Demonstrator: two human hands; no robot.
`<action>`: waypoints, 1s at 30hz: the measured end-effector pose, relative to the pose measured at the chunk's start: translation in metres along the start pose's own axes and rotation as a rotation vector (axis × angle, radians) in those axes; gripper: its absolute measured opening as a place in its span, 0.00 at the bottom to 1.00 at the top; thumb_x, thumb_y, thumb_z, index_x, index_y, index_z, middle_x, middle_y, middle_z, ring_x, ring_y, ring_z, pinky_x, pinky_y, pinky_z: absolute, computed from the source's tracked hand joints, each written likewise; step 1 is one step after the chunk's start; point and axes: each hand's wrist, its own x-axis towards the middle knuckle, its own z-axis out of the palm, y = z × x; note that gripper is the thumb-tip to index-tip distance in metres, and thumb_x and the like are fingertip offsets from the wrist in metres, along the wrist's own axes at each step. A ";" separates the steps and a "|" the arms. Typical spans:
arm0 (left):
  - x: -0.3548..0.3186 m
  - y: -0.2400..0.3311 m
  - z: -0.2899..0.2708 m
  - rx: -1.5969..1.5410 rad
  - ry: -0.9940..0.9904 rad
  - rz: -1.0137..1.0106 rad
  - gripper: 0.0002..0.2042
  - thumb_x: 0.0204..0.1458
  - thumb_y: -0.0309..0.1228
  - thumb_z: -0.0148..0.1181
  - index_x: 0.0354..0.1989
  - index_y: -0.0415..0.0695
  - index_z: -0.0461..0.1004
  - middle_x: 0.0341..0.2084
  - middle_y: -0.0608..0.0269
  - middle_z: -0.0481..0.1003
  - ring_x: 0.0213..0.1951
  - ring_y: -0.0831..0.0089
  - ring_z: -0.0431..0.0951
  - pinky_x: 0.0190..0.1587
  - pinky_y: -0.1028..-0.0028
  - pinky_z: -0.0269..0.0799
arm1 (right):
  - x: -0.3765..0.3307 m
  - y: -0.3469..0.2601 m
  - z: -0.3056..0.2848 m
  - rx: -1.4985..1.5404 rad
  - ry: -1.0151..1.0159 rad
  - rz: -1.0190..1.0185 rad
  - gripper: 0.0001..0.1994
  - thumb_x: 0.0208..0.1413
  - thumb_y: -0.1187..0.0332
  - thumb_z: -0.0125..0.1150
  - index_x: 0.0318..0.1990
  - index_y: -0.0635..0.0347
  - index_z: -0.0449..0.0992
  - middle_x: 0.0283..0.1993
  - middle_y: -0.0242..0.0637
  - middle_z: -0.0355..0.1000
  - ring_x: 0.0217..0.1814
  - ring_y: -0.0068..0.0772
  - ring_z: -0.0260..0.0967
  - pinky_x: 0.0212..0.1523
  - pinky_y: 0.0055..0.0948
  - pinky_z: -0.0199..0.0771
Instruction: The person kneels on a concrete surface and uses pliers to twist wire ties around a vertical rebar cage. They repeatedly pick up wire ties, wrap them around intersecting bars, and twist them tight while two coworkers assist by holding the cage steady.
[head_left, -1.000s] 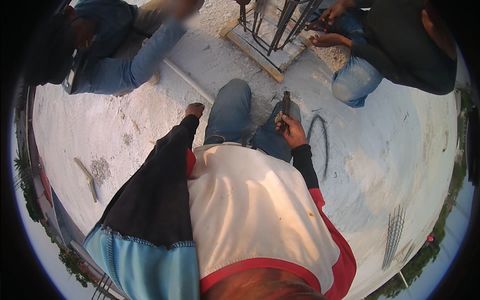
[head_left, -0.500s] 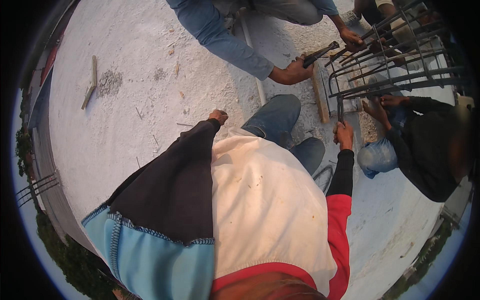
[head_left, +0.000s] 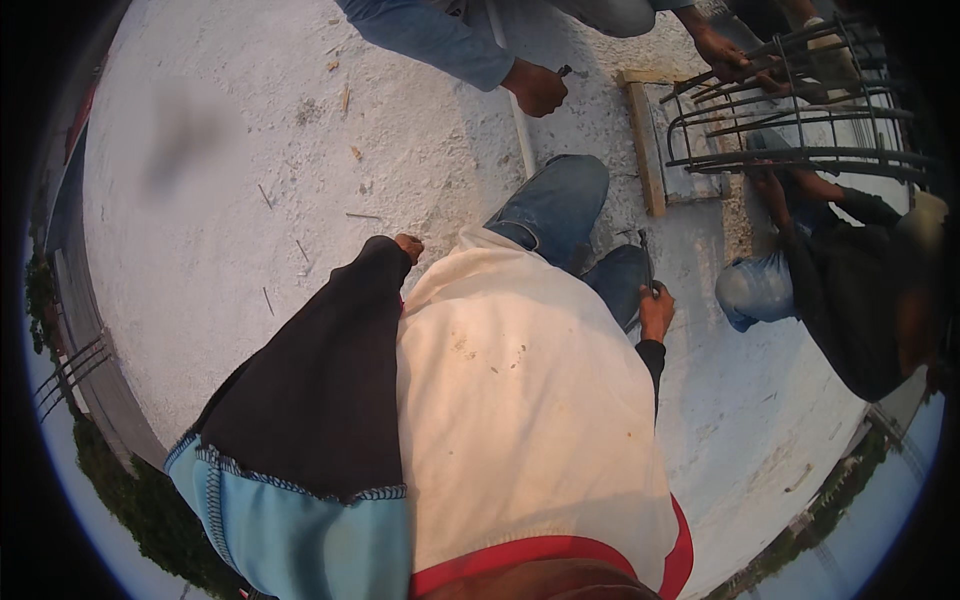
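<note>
My right hand (head_left: 657,311) is closed around the handles of dark metal pincers (head_left: 646,262), beside my bent knee and apart from the rebar cage (head_left: 800,155). The cage lies at the upper right, its near end over a wooden frame (head_left: 645,150). My left hand (head_left: 410,247) is low over the rough concrete, left of my other knee. Its fingers look curled, and anything in them is hidden. Across from me, a co-worker's hand (head_left: 538,88) grips a dark tool, mostly hidden by the fist.
Another person in dark clothes (head_left: 860,280) crouches at the right beside the cage. More hands (head_left: 725,55) hold the bars at the top right. A pale pipe (head_left: 512,95) runs along the concrete slab (head_left: 250,190). Nails and wood chips lie scattered at the left.
My right hand has drawn the pincers back from the cage's corner toward my knee. The cage's near end has shifted slightly. The co-worker's tool hand has moved left, away from the cage.
</note>
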 end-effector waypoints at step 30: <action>0.056 0.189 -0.002 1.228 -0.061 1.269 0.09 0.55 0.33 0.63 0.42 0.46 0.82 0.38 0.58 0.83 0.35 0.65 0.84 0.34 0.64 0.82 | 0.017 -0.058 0.068 0.289 0.295 -0.058 0.14 0.62 0.60 0.59 0.49 0.57 0.83 0.53 0.54 0.75 0.56 0.60 0.74 0.56 0.52 0.76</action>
